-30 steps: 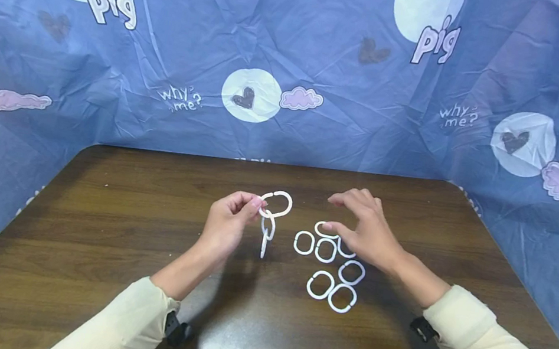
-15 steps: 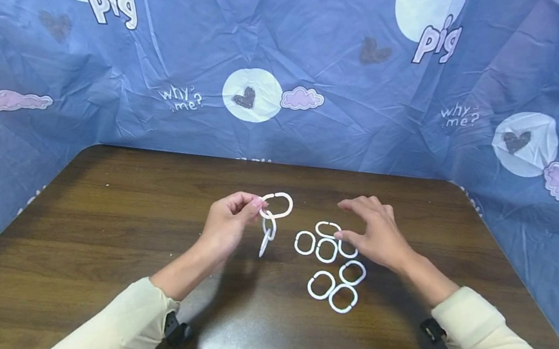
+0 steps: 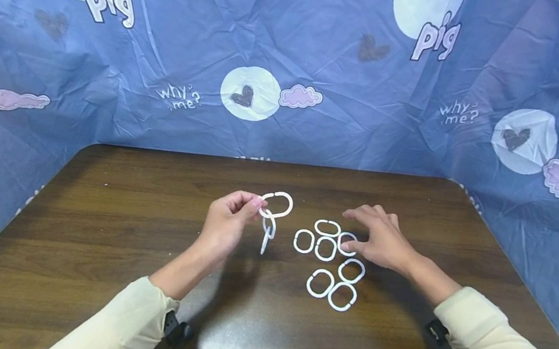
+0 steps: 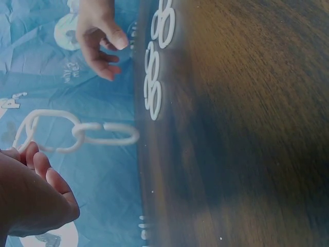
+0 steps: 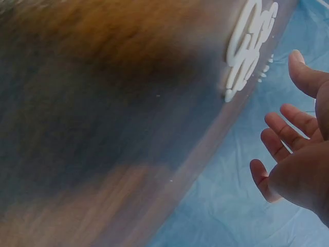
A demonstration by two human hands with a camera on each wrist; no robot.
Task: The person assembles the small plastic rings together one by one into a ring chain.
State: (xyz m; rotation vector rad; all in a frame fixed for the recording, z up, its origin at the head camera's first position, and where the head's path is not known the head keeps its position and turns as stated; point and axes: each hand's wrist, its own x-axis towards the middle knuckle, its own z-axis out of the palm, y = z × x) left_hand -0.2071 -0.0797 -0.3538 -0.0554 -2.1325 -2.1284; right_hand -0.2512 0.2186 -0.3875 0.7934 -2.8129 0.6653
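Cloth in printed blue is hanging behind the far edge of the brown surface, and I am watching from a distance. Rightward, a pale left sleeve is extending over the surface's left half, with a black left wrist device showing beside its cuff. Beyond that cuff, the person's left hand is pinching a white split ring between thumb and fingers, near the middle, toward the far edge. A second ring is hanging through it, and a third ring is dangling from the second. In the left wrist view I am seeing this chain held up in front of the cloth.

Further right, seven loose rings are lying in a cluster, between the chain and the surface's right edge; the two nearest me are sitting side by side.

Over the cluster's upper right, the right hand is hovering, thumb and fingers parted, gripping nothing. Its thumb is overlapping one loose ring in the head view, while the left wrist view is showing it raised above them. A right sleeve and right wrist device are following, toward the right edge.
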